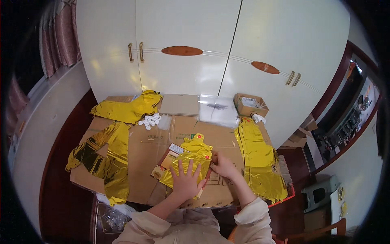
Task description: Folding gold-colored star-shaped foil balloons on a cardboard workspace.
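Left hand lies flat, fingers spread, pressing on the lower part of a gold foil balloon that rests on flattened cardboard covering the desk. Right hand sits at the balloon's right edge, fingers curled together, seemingly pinching the foil there; the exact grip is hard to tell. A flat packet shows just left of the left hand, partly under the foil.

Judgement: smoothing or folding in hand. Keep the palm pressure even, work from the palm outward toward the pinched edge, avoid creasing. More foil balloons lie just beyond the right hand.
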`<control>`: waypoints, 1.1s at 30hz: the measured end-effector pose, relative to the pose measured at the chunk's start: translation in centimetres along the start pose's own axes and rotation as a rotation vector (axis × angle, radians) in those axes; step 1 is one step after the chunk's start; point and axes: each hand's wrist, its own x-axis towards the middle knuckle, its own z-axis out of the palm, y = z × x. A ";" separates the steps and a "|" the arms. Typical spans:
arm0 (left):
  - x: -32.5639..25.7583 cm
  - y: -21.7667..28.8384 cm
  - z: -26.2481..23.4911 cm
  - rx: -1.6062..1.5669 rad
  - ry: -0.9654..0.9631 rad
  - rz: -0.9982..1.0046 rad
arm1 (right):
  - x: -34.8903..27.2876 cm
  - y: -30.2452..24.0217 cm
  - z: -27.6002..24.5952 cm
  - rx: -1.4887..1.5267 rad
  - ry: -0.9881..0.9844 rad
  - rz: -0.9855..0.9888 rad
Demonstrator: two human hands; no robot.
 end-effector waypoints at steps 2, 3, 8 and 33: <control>0.1 0.0 0.0 0.002 0.010 0.006 | 0.3 1.1 0.2 0.015 -0.003 -0.009; 0.1 0.0 0.0 0.003 0.013 0.006 | 0.3 0.8 0.1 0.067 -0.019 -0.011; 0.3 0.1 0.0 -0.022 -0.047 0.012 | 1.5 2.0 -0.3 -0.040 -0.145 0.041; 0.4 0.3 -0.6 0.006 -0.108 -0.039 | -11.4 15.5 -15.8 -0.352 0.505 0.406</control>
